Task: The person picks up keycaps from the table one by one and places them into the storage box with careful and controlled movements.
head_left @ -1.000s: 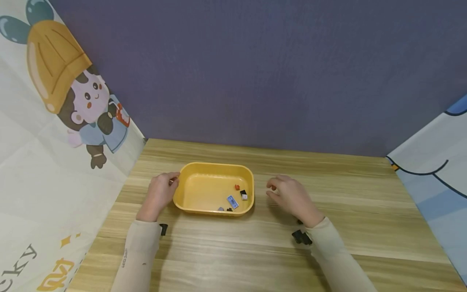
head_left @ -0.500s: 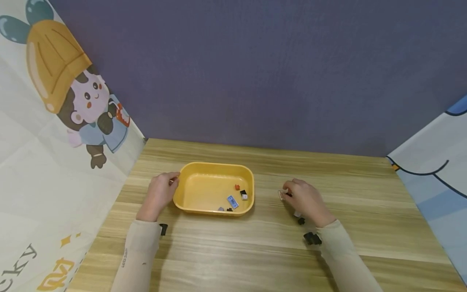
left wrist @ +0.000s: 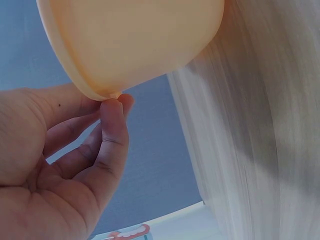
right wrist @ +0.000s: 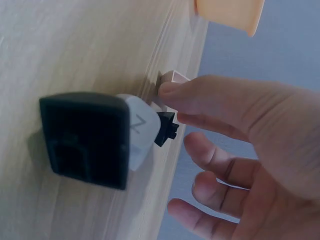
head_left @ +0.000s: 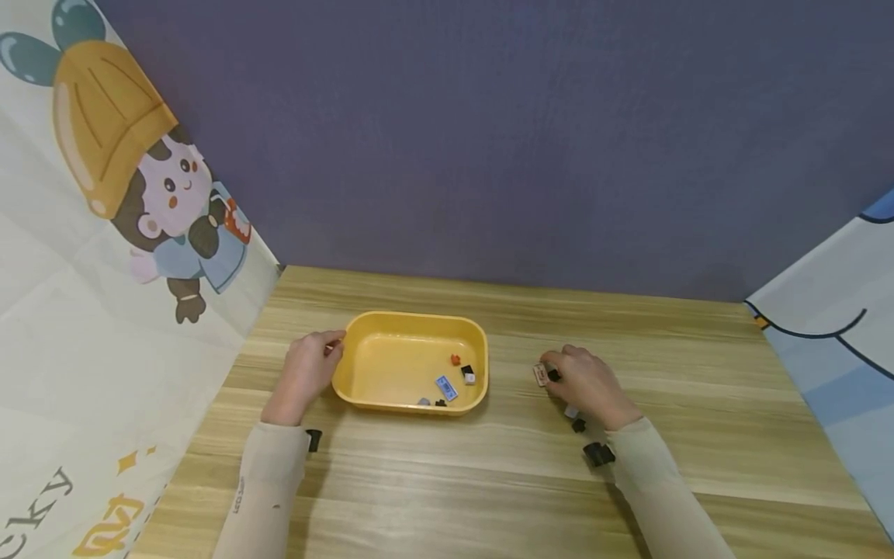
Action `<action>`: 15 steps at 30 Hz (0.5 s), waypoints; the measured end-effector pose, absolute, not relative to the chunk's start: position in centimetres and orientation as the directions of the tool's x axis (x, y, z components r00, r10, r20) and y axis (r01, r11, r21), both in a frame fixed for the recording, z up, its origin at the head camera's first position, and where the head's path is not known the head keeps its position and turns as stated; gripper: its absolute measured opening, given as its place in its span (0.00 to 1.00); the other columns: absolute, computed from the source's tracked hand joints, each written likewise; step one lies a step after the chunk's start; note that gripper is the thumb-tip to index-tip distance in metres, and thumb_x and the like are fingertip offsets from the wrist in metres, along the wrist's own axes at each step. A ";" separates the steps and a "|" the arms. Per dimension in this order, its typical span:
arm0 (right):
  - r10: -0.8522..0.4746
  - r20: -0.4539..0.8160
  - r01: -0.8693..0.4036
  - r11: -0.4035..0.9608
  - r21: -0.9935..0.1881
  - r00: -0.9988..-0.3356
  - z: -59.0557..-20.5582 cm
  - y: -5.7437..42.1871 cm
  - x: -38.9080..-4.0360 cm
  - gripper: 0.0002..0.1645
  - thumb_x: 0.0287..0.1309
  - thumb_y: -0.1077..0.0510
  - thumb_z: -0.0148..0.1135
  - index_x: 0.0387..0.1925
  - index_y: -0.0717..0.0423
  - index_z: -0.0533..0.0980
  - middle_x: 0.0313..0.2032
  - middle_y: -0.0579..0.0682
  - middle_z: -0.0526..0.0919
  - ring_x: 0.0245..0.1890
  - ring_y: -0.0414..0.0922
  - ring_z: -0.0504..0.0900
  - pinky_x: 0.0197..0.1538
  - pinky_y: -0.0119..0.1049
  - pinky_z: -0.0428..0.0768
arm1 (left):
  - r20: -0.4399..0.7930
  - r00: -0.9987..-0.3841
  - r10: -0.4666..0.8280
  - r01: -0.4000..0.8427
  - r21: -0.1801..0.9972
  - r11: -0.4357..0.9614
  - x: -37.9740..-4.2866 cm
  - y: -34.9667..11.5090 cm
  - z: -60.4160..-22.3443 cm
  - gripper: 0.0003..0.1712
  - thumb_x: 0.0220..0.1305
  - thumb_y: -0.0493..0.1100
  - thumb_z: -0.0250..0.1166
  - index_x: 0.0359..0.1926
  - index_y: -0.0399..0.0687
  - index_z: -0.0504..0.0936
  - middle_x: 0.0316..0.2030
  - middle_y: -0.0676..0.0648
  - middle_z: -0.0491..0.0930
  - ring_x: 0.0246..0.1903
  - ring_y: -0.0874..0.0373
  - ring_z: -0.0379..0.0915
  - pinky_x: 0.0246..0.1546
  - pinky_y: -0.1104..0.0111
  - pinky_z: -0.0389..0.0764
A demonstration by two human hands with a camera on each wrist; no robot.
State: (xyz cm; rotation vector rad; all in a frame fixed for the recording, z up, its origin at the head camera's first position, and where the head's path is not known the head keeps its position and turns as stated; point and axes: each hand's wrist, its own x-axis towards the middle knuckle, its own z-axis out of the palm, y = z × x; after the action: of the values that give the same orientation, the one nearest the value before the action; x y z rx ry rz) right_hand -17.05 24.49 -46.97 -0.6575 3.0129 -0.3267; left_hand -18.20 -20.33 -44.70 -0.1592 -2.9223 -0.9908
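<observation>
We read "cky" on the white backdrop (head_left: 56, 349) at left and an N, or turned Z, on a white piece (right wrist: 144, 132); print on the blue tile (head_left: 447, 388), beige tile (head_left: 540, 375) and left sleeve (head_left: 264, 481) is too small.

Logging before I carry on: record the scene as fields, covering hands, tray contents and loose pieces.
Left hand: pinches the rim of the yellow tray
Right hand: pinches a pale printed piece
Tray contents: blue printed piece, orange piece, white piece, grey piece, two black pieces
Loose pieces: white lettered piece, small black piece, dark piece, near right hand
</observation>
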 end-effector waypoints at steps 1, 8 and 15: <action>-0.412 -0.001 -0.402 0.890 -0.214 -0.911 -47.0 24.5 -17.1 0.23 0.55 0.56 0.75 0.53 0.57 0.82 0.34 0.50 0.79 0.28 0.42 0.75 0.27 0.38 0.76 | 0.082 -0.993 0.083 0.115 0.604 0.788 -18.2 -20.3 -44.7 0.17 0.70 0.32 0.59 0.57 0.28 0.80 0.44 0.32 0.83 0.41 0.43 0.82 0.35 0.59 0.85; -0.403 0.007 -0.395 0.894 -0.212 -0.915 -47.2 24.5 -17.2 0.22 0.58 0.52 0.74 0.52 0.56 0.83 0.34 0.49 0.80 0.28 0.43 0.75 0.26 0.39 0.75 | 0.094 -0.992 0.084 0.124 0.599 0.791 -18.3 -20.3 -44.7 0.17 0.70 0.31 0.60 0.57 0.28 0.80 0.43 0.32 0.83 0.40 0.43 0.82 0.35 0.58 0.85; -0.386 0.001 -0.378 0.904 -0.200 -0.923 -47.3 24.5 -17.2 0.19 0.60 0.50 0.71 0.48 0.57 0.84 0.34 0.49 0.80 0.29 0.44 0.77 0.26 0.40 0.76 | 0.076 -0.994 0.077 0.108 0.603 0.791 -18.3 -20.3 -44.7 0.17 0.71 0.32 0.59 0.57 0.28 0.79 0.44 0.32 0.83 0.41 0.43 0.82 0.35 0.59 0.85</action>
State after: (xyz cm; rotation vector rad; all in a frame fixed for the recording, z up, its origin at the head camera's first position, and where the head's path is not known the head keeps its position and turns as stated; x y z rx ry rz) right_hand -17.22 24.54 -47.28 -0.6077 3.0274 -0.3054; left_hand -18.26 -20.28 -44.67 -0.1512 -2.9272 -0.9901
